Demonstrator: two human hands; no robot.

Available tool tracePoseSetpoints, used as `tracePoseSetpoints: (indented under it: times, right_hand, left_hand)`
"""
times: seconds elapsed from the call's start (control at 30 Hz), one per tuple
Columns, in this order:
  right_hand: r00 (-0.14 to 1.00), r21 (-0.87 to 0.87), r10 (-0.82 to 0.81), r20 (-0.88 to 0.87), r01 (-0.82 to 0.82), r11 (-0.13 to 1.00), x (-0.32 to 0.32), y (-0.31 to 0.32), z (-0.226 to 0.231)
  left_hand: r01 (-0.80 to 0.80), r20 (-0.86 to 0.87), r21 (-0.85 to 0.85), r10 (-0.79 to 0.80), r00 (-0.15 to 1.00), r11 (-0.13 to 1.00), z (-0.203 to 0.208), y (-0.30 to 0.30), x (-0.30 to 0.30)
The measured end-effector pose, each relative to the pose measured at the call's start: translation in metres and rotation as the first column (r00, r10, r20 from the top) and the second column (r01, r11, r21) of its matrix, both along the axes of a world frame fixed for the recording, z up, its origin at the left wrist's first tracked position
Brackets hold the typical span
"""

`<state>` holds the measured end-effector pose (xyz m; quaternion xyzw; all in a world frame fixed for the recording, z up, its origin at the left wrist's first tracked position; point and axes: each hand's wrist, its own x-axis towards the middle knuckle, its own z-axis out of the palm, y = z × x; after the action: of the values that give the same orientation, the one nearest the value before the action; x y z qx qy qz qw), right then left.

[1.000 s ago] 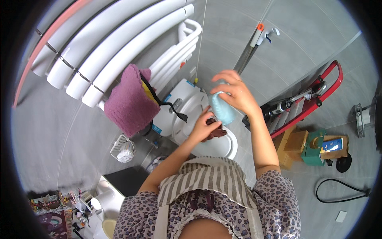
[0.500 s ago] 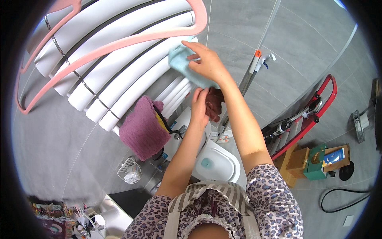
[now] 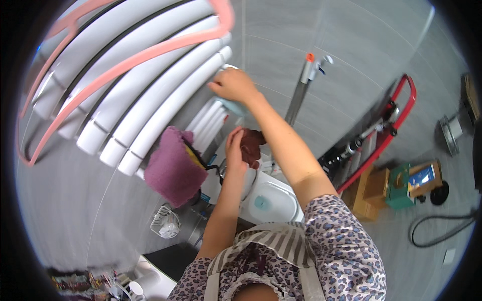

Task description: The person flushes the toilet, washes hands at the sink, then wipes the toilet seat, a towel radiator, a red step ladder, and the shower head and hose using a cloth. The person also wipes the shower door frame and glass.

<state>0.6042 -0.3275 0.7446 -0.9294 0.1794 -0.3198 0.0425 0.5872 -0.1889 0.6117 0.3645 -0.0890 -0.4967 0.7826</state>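
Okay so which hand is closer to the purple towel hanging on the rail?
Left. The left hand, holding a dark brown cloth, is just right of the purple towel. The right hand, gripping a light blue cloth, is higher, against the white towel rail.

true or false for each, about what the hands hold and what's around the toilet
1. The right hand holds a light blue cloth up against the white towel radiator. True.
2. The left hand is empty. False: it grips a dark brown cloth.
3. A purple towel hangs on the lower radiator bars. True.
4. The toilet lid is shut. False: the lid is up and the bowl shows blue water.
5. A red-framed trolley stands to the person's right on the grey floor. True.
6. The two hands touch each other. False: the right one is raised well above the left.
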Motion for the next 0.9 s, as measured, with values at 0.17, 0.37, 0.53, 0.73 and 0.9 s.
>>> tracePoseSetpoints:
  times: [0.17,0.37,0.53,0.73,0.9]
  right_hand:
    - [0.982,-0.086,-0.123,0.142,0.136,0.987,-0.005,0.015,-0.050]
    - [0.869,0.086,-0.147,0.472,0.121,0.989,0.001,0.042,-0.070]
    - [0.877,0.159,-0.173,0.449,0.112,0.981,-0.017,0.054,-0.058]
    - [0.777,0.164,-0.029,0.629,-0.096,0.982,-0.081,0.099,-0.054]
    - [0.859,0.245,-0.143,0.492,0.021,0.969,-0.169,0.130,-0.107]
  left_hand:
    - [0.265,0.029,0.165,-0.273,0.961,0.950,-0.006,0.018,-0.006]
    - [0.217,0.077,0.068,-0.222,0.972,0.974,-0.042,0.018,-0.022]
    - [0.236,0.093,0.173,-0.254,0.963,0.956,-0.051,0.021,-0.039]
    - [0.257,0.052,0.143,-0.267,0.962,0.956,-0.057,0.029,-0.060]
    - [0.342,0.018,0.081,-0.345,0.939,0.936,-0.051,0.037,-0.096]
